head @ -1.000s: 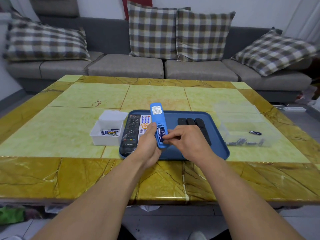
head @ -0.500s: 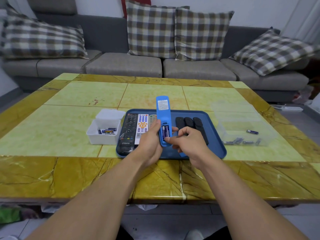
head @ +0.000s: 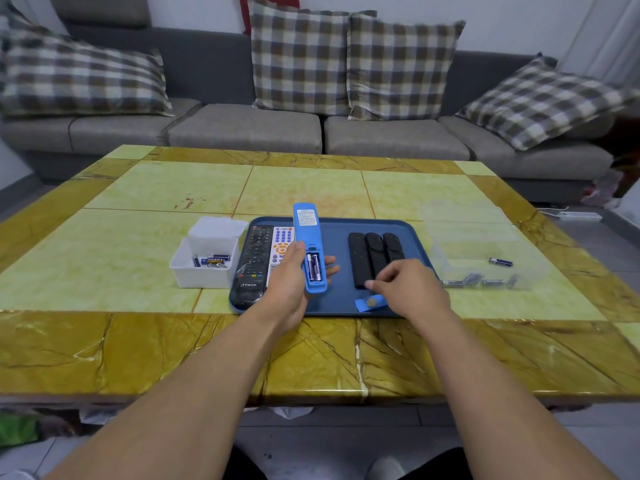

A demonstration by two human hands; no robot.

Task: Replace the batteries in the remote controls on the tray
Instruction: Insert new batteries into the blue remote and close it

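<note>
1. Table (head: 138, 351): yellow-green marble top, gold border nearest the camera.
2. Blue cover (head: 370, 303) lies loose on the near edge of the tray (head: 408, 230), just below the right hand (head: 408, 289).
3. Right hand hovers low over the tray, fingers loosely curled, fingertips near the cover and the near end of the black remotes (head: 375, 258). It holds nothing that I can see.
4. Left hand (head: 291, 282) grips the blue remote (head: 309, 247), back side up, thumb on its left edge, fingers wrapped under and showing at its right. Remote is raised over the tray, tilted away.
5. Its compartment is open; two batteries (head: 314, 267) sit inside, side by side.
6. On the tray, left: a dark remote (head: 254, 261) and a white remote (head: 281, 242), partly hidden by the hand. Right: three black remotes in a row.
7. White box (head: 206, 261), left of the tray, holds several batteries, lid open.
8. Clear box (head: 485, 251), right of the tray, holds loose batteries.
9. Beyond: grey sofa (head: 242, 128) with plaid cushions.
</note>
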